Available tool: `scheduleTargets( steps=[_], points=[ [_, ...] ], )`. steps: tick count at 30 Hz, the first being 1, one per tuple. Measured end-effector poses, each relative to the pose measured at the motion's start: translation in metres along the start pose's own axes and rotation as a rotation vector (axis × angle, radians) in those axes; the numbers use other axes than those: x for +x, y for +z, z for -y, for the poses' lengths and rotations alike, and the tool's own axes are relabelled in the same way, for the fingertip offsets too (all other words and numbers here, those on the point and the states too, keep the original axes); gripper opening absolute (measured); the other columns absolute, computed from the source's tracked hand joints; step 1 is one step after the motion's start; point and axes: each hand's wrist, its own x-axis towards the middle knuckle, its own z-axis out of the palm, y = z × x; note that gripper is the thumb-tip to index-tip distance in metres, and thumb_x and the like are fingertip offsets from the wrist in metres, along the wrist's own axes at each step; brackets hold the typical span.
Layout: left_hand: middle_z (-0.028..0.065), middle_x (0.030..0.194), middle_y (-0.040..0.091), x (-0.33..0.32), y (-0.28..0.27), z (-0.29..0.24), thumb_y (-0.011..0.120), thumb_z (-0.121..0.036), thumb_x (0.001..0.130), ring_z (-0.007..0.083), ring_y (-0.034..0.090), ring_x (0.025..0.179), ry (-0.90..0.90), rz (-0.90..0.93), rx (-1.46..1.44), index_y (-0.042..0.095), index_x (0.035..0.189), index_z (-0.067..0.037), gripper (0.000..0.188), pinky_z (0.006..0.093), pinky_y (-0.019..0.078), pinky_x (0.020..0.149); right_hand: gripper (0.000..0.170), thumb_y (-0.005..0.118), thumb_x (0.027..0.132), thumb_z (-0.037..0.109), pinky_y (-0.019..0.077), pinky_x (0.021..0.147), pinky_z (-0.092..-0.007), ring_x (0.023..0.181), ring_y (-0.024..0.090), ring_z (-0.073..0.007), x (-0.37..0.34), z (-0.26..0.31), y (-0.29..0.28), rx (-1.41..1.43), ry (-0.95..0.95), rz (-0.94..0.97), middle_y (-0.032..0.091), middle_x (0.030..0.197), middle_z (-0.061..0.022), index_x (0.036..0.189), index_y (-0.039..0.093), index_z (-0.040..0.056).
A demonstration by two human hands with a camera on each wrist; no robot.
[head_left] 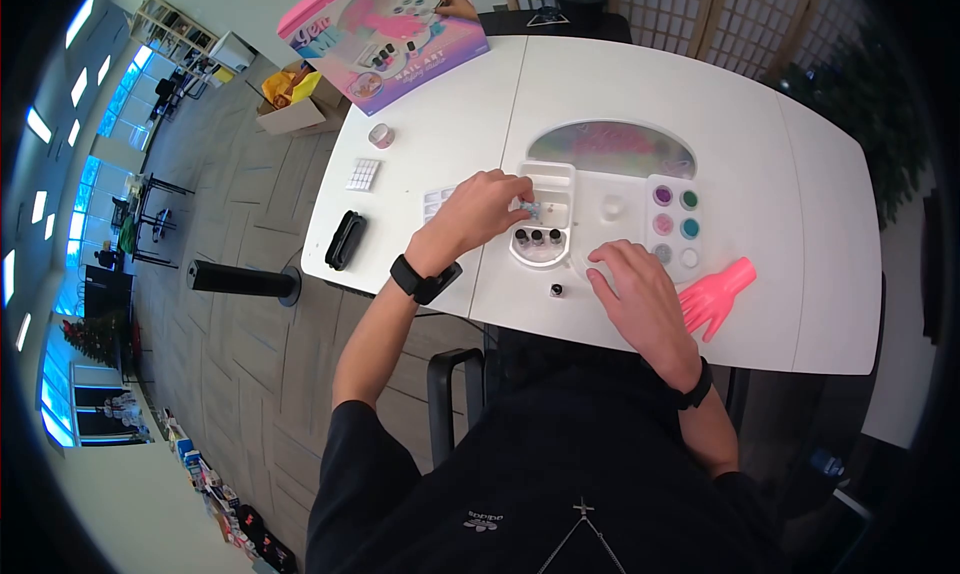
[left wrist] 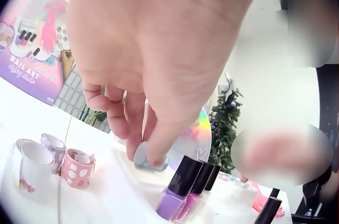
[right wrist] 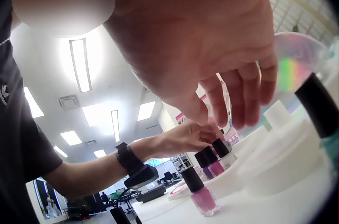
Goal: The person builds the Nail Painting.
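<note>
My left hand (head_left: 478, 212) reaches over the white organizer (head_left: 570, 199). Its thumb and fingers pinch a small pale blue-grey roll (left wrist: 150, 158), partly hidden behind the thumb. Several nail polish bottles (left wrist: 180, 189) with black caps stand in the organizer's front, close to the left hand. My right hand (head_left: 640, 299) hovers low over the table with fingers loosely bent and nothing in them. Beside it, a pink nail polish bottle (right wrist: 202, 195) stands on the table. To the right lies a pink model hand (head_left: 718, 299).
A tray of glitter pots (head_left: 675, 224) stands right of the organizer, with a half-round shiny panel (head_left: 612, 149) behind. Decorated rolls (left wrist: 78, 168) sit left of it. A black case (head_left: 345, 240), a small jar (head_left: 381, 135) and the nail art box (head_left: 385, 39) occupy the table's left side.
</note>
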Motion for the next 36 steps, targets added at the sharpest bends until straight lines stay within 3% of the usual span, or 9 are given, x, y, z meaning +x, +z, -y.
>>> scheduleTargets(
  steps=[6, 12, 15, 21, 36],
  points=[
    [0.0151, 0.098, 0.077, 0.007, 0.003, 0.0, 0.085, -0.016, 0.09, 0.0367, 0.073, 0.097, 0.105, 0.045, 0.142, 0.075, 0.104, -0.006, 0.02, 0.0473, 0.058, 0.087, 0.019, 0.071, 0.104, 0.015, 0.0518, 0.1, -0.0453, 0.11, 0.068, -0.0322, 0.002, -0.002, 0.002, -0.053, -0.029, 0.034, 0.071, 0.116, -0.0126, 0.116, 0.071, 0.0009],
    [0.0152, 0.093, 0.079, 0.01, 0.0, -0.006, 0.086, -0.016, 0.089, 0.038, 0.076, 0.098, 0.092, 0.092, 0.225, 0.081, 0.098, -0.006, 0.014, 0.0495, 0.0601, 0.089, 0.02, 0.071, 0.104, 0.016, 0.0516, 0.102, -0.0454, 0.112, 0.068, -0.0324, 0.002, -0.005, 0.004, -0.054, -0.022, 0.035, 0.071, 0.118, -0.0129, 0.116, 0.071, 0.0005],
    [0.0158, 0.097, 0.078, 0.008, -0.005, -0.006, 0.083, -0.019, 0.094, 0.0383, 0.073, 0.099, 0.06, 0.147, 0.196, 0.084, 0.11, -0.01, 0.019, 0.0479, 0.0575, 0.093, 0.02, 0.071, 0.104, 0.016, 0.0522, 0.102, -0.0464, 0.11, 0.069, -0.0342, 0.002, -0.005, 0.003, -0.048, -0.018, 0.037, 0.071, 0.116, -0.014, 0.116, 0.071, -0.0001],
    [0.0146, 0.103, 0.08, 0.009, 0.0, -0.001, 0.079, -0.015, 0.097, 0.0375, 0.074, 0.102, 0.063, 0.153, 0.197, 0.084, 0.106, -0.005, 0.014, 0.0481, 0.0586, 0.093, 0.022, 0.069, 0.105, 0.017, 0.0545, 0.097, -0.0493, 0.109, 0.07, -0.0409, 0.001, -0.008, 0.002, -0.008, -0.004, 0.071, 0.073, 0.115, -0.019, 0.119, 0.069, -0.0004],
    [0.0134, 0.109, 0.077, 0.006, 0.001, -0.007, 0.078, -0.01, 0.097, 0.0366, 0.076, 0.1, 0.103, 0.095, 0.148, 0.081, 0.108, -0.004, 0.013, 0.0464, 0.0604, 0.089, 0.021, 0.069, 0.105, 0.016, 0.0562, 0.094, -0.0487, 0.107, 0.072, -0.0405, 0.002, -0.009, 0.004, -0.044, 0.006, 0.089, 0.074, 0.111, -0.0192, 0.119, 0.069, -0.0004]
  ],
)
